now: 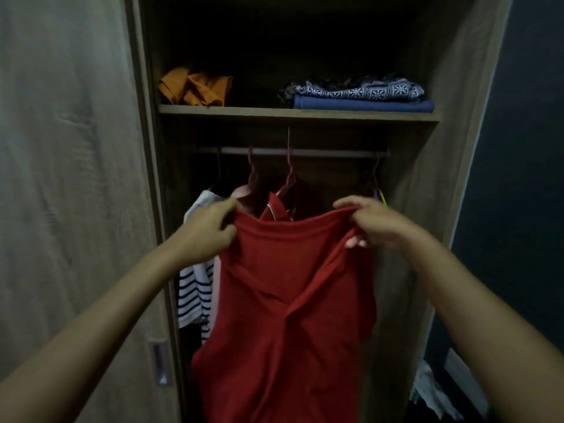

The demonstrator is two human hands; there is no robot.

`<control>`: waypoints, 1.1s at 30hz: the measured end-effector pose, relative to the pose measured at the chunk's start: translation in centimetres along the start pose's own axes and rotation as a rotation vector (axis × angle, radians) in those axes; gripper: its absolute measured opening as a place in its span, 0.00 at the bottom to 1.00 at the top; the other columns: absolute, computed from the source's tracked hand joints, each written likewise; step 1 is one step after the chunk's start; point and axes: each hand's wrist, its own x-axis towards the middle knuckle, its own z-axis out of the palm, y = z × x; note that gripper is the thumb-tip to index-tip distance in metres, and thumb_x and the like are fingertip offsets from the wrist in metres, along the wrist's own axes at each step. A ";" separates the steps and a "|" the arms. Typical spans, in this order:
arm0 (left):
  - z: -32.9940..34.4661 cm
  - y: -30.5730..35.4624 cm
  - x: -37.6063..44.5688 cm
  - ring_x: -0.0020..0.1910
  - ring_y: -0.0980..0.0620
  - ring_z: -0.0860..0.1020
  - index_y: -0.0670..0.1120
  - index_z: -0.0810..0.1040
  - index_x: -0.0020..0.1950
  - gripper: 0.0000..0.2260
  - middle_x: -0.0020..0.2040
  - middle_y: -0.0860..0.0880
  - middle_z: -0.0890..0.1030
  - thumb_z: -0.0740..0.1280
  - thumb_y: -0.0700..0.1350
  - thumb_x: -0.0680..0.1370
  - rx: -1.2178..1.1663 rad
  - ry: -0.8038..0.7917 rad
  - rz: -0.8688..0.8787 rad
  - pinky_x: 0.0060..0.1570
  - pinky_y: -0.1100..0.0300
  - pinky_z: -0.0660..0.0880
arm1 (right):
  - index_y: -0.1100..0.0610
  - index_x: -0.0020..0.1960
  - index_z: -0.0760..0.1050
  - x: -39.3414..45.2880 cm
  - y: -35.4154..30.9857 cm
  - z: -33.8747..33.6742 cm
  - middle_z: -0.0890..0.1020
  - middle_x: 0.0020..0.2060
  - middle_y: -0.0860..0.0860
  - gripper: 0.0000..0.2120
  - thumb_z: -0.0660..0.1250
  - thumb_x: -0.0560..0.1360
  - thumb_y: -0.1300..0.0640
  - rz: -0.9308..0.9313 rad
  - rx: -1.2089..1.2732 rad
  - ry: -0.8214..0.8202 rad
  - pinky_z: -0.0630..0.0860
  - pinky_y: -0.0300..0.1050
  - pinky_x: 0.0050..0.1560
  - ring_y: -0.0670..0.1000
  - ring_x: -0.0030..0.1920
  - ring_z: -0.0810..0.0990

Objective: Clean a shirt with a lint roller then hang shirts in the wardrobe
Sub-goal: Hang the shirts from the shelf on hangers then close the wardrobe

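Both forearms bare, no sleeves, hands [210,228] ungloved.

The shirt [293,285] hangs between the hands, left hand [210,230] and right hand [375,224], before the wardrobe rail [320,152]; folded clothes [360,94] lie on the shelf [259,112] above.

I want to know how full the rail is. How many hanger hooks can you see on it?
3 for sure: two pink hangers left of the middle and a yellow-green one at the right end. A dark hook may sit at the far left; it is too dim to tell.
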 end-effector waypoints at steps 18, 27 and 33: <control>0.4 -3.8 -1.7 0.43 0.50 0.82 0.43 0.82 0.52 0.15 0.45 0.43 0.85 0.75 0.40 0.65 -0.888 -0.212 -0.445 0.45 0.60 0.79 | 0.64 0.61 0.77 -3.0 2.6 -0.4 0.80 0.44 0.59 0.27 0.63 0.66 0.81 -0.140 -0.058 -0.046 0.74 0.40 0.39 0.53 0.42 0.77; 3.7 -7.0 -5.3 0.40 0.51 0.83 0.49 0.83 0.44 0.08 0.41 0.49 0.84 0.70 0.36 0.74 -0.415 -0.019 -0.259 0.42 0.60 0.81 | 0.62 0.57 0.74 -2.8 8.6 3.9 0.78 0.39 0.53 0.12 0.58 0.79 0.72 0.061 0.146 0.035 0.77 0.31 0.33 0.41 0.31 0.83; 9.2 -8.0 -8.3 0.26 0.53 0.81 0.43 0.71 0.49 0.03 0.38 0.45 0.79 0.60 0.36 0.80 -0.455 0.242 -0.371 0.26 0.56 0.79 | 0.51 0.39 0.77 -3.1 11.7 10.2 0.81 0.35 0.53 0.13 0.67 0.74 0.69 0.071 0.257 0.317 0.76 0.34 0.28 0.41 0.27 0.81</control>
